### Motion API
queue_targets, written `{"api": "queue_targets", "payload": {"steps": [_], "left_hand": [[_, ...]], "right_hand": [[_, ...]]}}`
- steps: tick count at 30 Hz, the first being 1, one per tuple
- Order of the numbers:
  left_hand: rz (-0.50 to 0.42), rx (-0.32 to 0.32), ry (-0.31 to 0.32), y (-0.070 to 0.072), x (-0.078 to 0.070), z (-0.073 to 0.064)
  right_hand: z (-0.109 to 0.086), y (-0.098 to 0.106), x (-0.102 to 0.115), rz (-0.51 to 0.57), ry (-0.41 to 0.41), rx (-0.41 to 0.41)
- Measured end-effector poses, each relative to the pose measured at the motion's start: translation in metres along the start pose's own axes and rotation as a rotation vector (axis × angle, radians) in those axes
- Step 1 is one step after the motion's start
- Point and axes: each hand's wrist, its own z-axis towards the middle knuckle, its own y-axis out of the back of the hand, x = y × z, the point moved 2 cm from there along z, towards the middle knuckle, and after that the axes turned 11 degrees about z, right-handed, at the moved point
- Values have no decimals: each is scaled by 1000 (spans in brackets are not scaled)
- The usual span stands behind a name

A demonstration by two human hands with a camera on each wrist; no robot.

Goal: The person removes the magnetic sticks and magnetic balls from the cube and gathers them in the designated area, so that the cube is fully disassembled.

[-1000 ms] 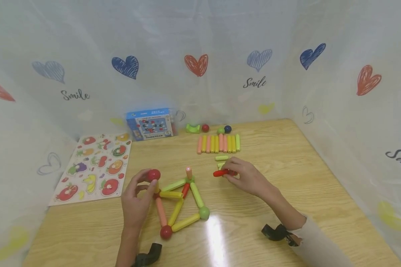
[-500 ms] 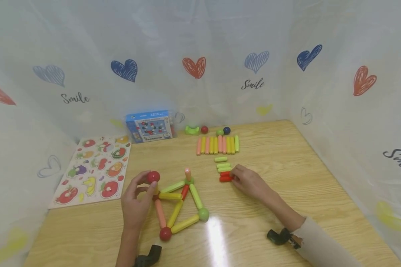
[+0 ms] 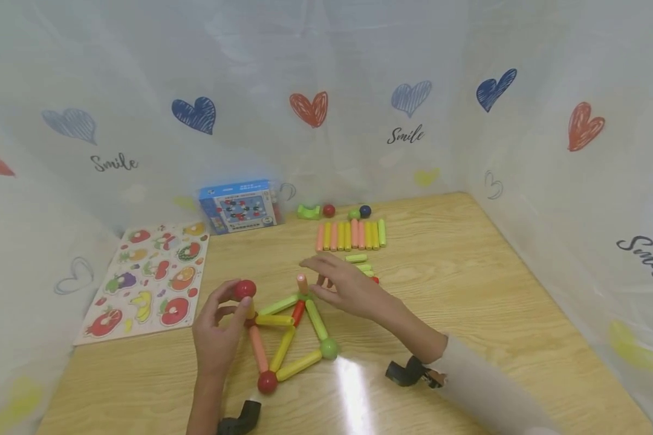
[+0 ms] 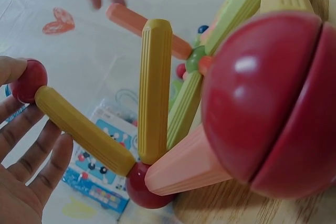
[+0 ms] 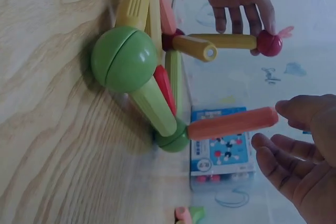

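Note:
In the head view my left hand (image 3: 216, 344) pinches a red ball (image 3: 245, 289) between thumb and fingers. That ball tops an upright yellow rod (image 4: 84, 129) at the left corner of a magnetic stick-and-ball frame. Another yellow rod (image 3: 275, 320) juts out from the same corner. At the frame's base are a red ball (image 3: 268, 382) and a green ball (image 3: 329, 348), joined by rods. My right hand (image 3: 354, 290) is beside the upright salmon rod (image 5: 231, 124), its fingers loosely spread round the rod's tip and holding nothing.
Behind the right hand lie short green rods (image 3: 356, 258) and a partly hidden red rod (image 3: 375, 280). Farther back are a row of long rods (image 3: 350, 235), loose balls (image 3: 329, 211) and a green curved piece (image 3: 308, 211). A blue box (image 3: 239, 205) and fruit board (image 3: 141, 284) stand left.
My right hand has set a red rod down beside another red one, released it and moved left to the upright salmon rod. My left hand keeps its grip on the red ball.

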Motion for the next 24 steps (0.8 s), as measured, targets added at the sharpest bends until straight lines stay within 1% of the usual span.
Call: {"api": "queue_targets", "payload": {"steps": [2,4,7,11,13,15,18,20,22,24], "left_hand": [[-17,-6,0,-1,2,-1],[-24,-5,1,-3,4,-2],[-33,4,-2,-6,4,-2],[-20,6,-19,-5,-1,1],[-13,5,-29,-4,-3,2],[-11,7,-32,-2,-4,3],[-3,12,-37,-1,-3,3],[-1,13,-38,-1,-2,3],[3,10,-42,-1,-1,2],[2,6,-47,0,1,2]], "right_hand": [[10,-7,-1,-37,39,45],[14,-11,-4,-77,70,64],[12,-10,-7,-139,115,38],[5,-2,-9,-200,117,-20],[2,2,-10,-218,92,-43],[-2,5,-11,-216,44,-52],[-10,8,-14,-175,-57,-41],[-16,8,-16,-138,-110,-24],[-20,7,-17,-113,-134,-7],[-24,4,-17,-113,-121,11]]}}
